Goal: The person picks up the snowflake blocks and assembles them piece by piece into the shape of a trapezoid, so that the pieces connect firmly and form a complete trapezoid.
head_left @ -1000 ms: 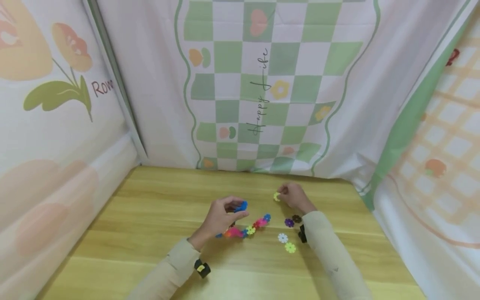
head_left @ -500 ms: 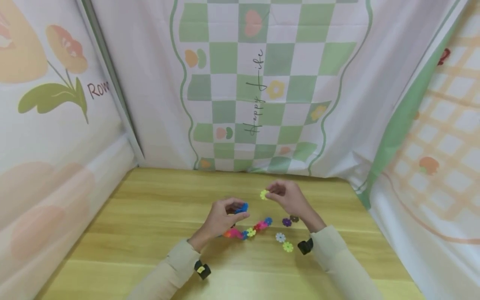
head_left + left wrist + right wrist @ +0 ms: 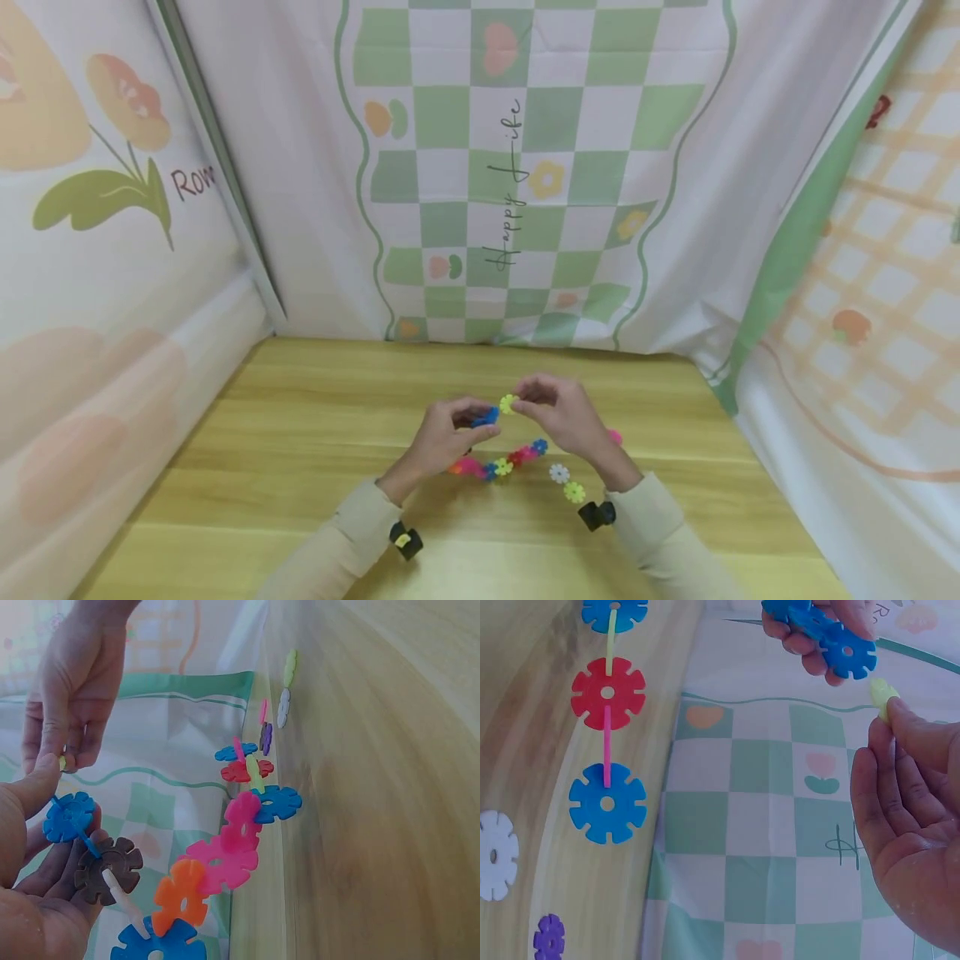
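Note:
My left hand [image 3: 438,433] holds a blue snowflake disc [image 3: 836,656] near the end of a chain of slotted plastic snowflake discs. In the left wrist view the chain hangs down through a brown disc [image 3: 91,881], a white one, an orange disc [image 3: 169,898] and pink discs [image 3: 241,817]. It trails along the tabletop to a red disc [image 3: 592,705] and a blue disc at its far end. A single yellow-green snowflake disc [image 3: 507,404] is pinched between thumb and fingers of my right hand [image 3: 566,417]. That disc is close to the held blue ones, with a small gap between.
Loose on the wooden table [image 3: 360,367] lie a white disc [image 3: 558,473], a yellow-green disc [image 3: 574,492], a purple disc [image 3: 549,930] and a pink disc [image 3: 615,437] partly behind the right wrist. Printed curtains [image 3: 307,208] enclose the table's back and sides.
My right hand has moved left with the yellow-green disc, bringing it close to the blue discs. The left hand has stayed nearly still, holding the chain.

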Action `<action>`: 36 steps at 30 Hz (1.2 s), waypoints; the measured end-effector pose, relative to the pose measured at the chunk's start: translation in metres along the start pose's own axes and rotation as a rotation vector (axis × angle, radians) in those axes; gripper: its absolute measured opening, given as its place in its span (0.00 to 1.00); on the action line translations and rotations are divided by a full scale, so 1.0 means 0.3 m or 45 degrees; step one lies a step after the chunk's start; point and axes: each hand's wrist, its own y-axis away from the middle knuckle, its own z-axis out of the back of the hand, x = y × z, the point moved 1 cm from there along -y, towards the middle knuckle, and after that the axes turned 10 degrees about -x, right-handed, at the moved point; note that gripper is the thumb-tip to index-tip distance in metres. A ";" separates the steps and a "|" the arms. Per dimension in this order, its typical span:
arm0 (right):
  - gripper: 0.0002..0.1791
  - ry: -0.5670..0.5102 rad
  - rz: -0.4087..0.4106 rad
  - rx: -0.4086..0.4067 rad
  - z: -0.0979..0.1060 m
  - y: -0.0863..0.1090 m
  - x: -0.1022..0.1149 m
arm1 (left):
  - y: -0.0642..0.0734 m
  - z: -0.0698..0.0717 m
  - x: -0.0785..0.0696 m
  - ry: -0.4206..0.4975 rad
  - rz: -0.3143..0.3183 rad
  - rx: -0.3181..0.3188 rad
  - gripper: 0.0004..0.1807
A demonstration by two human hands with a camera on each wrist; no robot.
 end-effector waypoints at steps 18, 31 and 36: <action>0.02 0.153 0.125 -0.039 -0.033 0.003 0.042 | -0.006 -0.011 -0.019 -0.133 -0.250 -0.036 0.17; 0.10 0.195 0.081 0.286 0.036 -0.034 0.008 | -0.011 -0.017 -0.001 -0.129 -0.181 -0.005 0.15; 0.15 0.298 -0.009 0.361 0.118 -0.039 -0.071 | -0.007 -0.011 0.009 -0.104 -0.084 -0.031 0.15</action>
